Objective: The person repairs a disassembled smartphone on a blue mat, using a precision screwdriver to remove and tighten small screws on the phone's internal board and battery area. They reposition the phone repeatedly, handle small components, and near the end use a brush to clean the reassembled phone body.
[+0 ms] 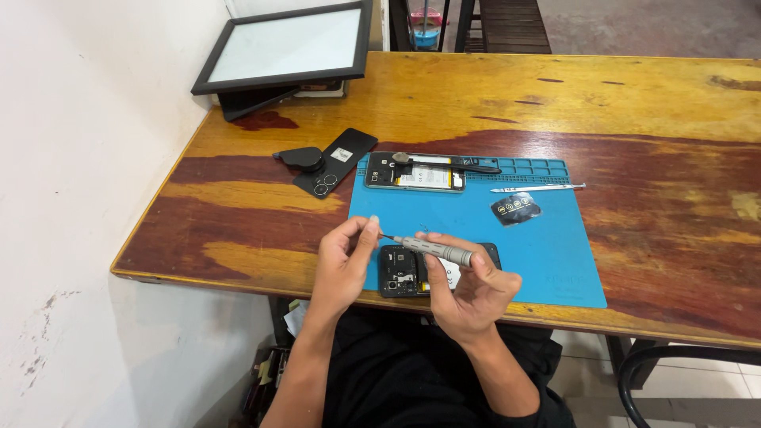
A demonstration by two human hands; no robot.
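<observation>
Centrally, grey screwdriver point(434, 250) over opened phone point(404, 273).

Count, approx. as seen: 2 opened phones, one point(414, 171) at the back of the mat, one point(404, 273) at the front edge under the hands. 1 blue mat point(547, 246). 1 screwdriver point(432, 249). 2 hands: left point(342, 265), right point(472, 289). 1 black phone back cover point(337, 162). 1 small black round pc point(300, 157) beside it. 1 brush point(448, 164) on the far phone. 1 pr tweezers point(539, 188). 1 dark round-edged pc point(515, 208) w/ rings. 1 framed panel point(289, 43). 1 counter point(634, 111).
</observation>
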